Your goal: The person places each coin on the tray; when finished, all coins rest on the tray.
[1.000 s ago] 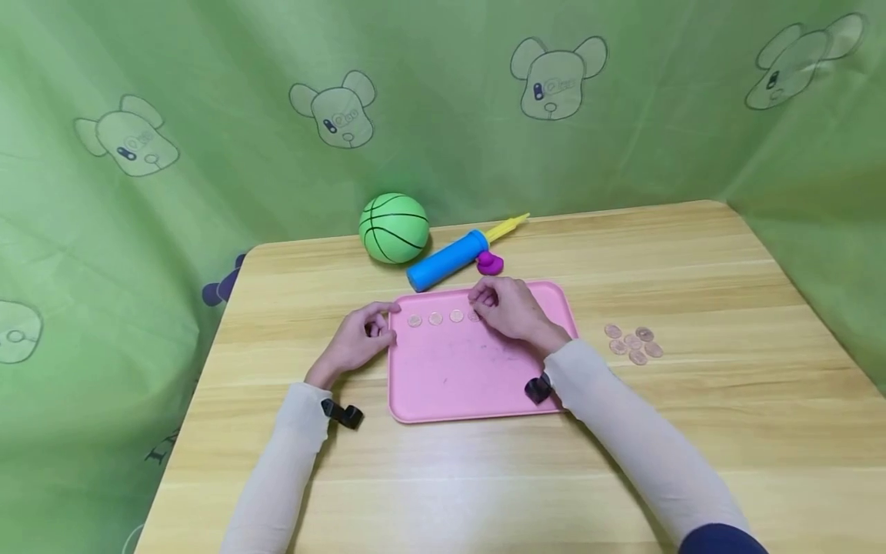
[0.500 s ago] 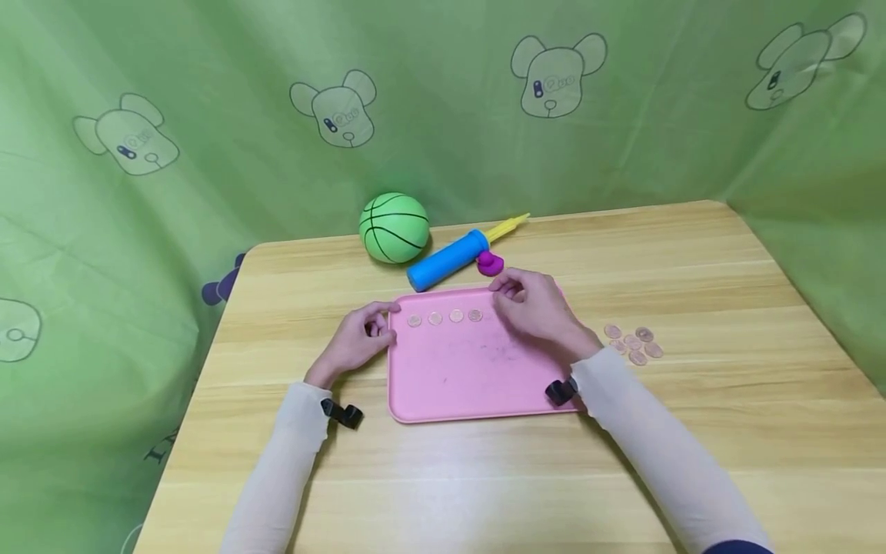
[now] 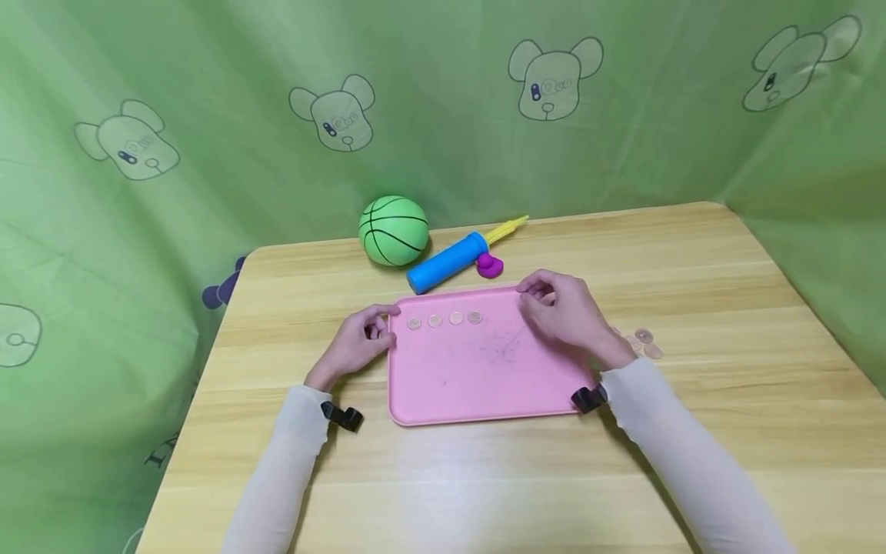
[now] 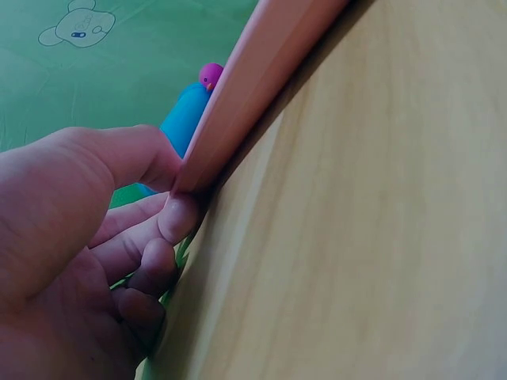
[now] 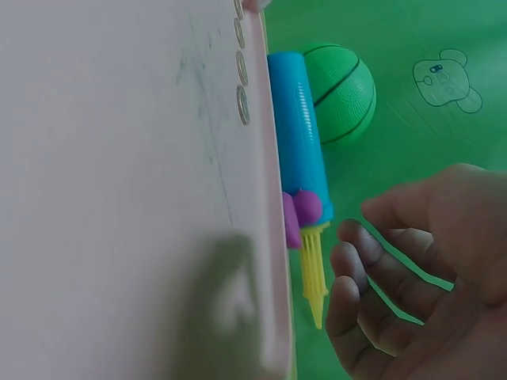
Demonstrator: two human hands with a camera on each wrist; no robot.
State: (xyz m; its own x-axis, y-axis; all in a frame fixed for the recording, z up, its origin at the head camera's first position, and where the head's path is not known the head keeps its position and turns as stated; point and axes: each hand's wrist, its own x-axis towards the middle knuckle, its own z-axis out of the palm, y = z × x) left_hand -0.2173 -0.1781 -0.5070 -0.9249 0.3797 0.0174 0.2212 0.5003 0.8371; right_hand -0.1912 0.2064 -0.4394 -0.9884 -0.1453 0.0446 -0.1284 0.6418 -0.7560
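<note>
A pink tray [image 3: 450,385] lies on the wooden table, with several coins [image 3: 455,318] in a row along its far left side. My left hand [image 3: 356,338] pinches the tray's left edge; in the left wrist view, thumb and forefinger meet at the rim [image 4: 253,87]. Over the tray's far right part is my right hand [image 3: 567,312], its fingers loosely bent. The right wrist view shows a gap between that hand's thumb and fingers [image 5: 344,301], with nothing in it. More coins [image 3: 644,336] lie on the table to the right, partly hidden behind my right wrist.
Behind the tray stand a green ball [image 3: 394,231] and a blue pump [image 3: 447,263] with a yellow end. A purple toy duck [image 3: 489,266] sits against the pump. Green curtain [image 3: 443,115] with bear-like faces closes off the back and sides.
My right hand has moved right, away from the coin row, uncovering the rightmost coin of that row. Its wrist now covers part of the loose coins. The left hand stays at the tray edge.
</note>
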